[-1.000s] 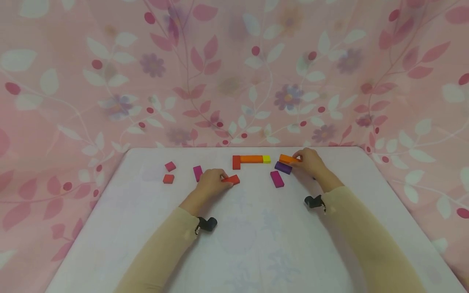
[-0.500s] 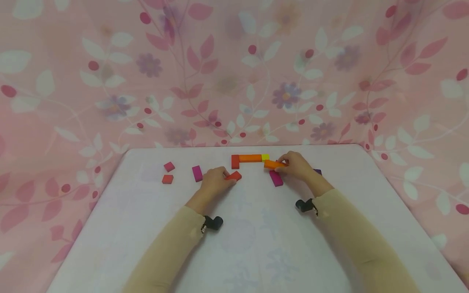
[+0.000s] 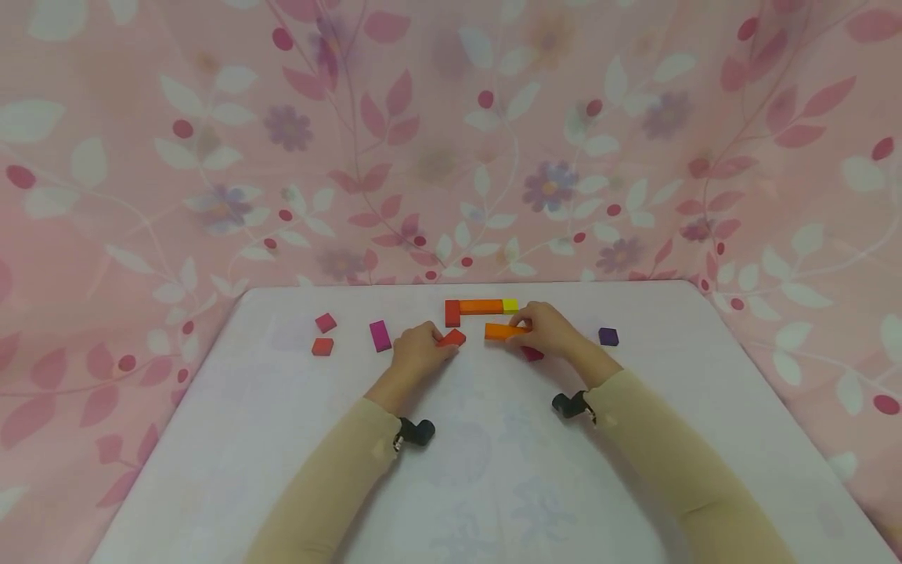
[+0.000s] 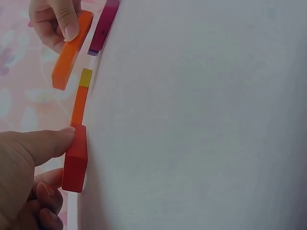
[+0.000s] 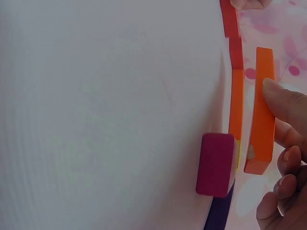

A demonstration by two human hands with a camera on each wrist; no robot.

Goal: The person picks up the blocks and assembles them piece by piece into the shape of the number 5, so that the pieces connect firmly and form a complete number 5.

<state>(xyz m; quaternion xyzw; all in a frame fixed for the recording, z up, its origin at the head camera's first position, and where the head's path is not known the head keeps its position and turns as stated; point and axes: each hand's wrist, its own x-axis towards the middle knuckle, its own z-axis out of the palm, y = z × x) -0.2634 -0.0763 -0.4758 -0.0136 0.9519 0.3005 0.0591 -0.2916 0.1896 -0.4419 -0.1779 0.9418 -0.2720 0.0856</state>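
In the head view my left hand (image 3: 419, 348) pinches a red block (image 3: 452, 338) between thumb and fingers, just in front of a short row. That row joins an upright-lying red block (image 3: 452, 313), a long orange block (image 3: 481, 307) and a small yellow block (image 3: 510, 306). My right hand (image 3: 550, 329) grips a second long orange block (image 3: 499, 332), held near the row's front side; the right wrist view shows this orange block (image 5: 263, 110) with the thumb on its face. A magenta block (image 5: 216, 165) is partly hidden by the right hand in the head view.
To the left on the white table (image 3: 465, 486) lie a magenta block (image 3: 380, 335), a small red block (image 3: 322, 346) and a pinkish-red block (image 3: 326, 322). A dark purple block (image 3: 609, 337) lies at right. Flowered cloth (image 3: 437, 157) rises behind the table.
My right hand has carried the orange block left and nearer, from beside the purple block to in front of the row. My left hand, still pinching the red block, has shifted slightly right.
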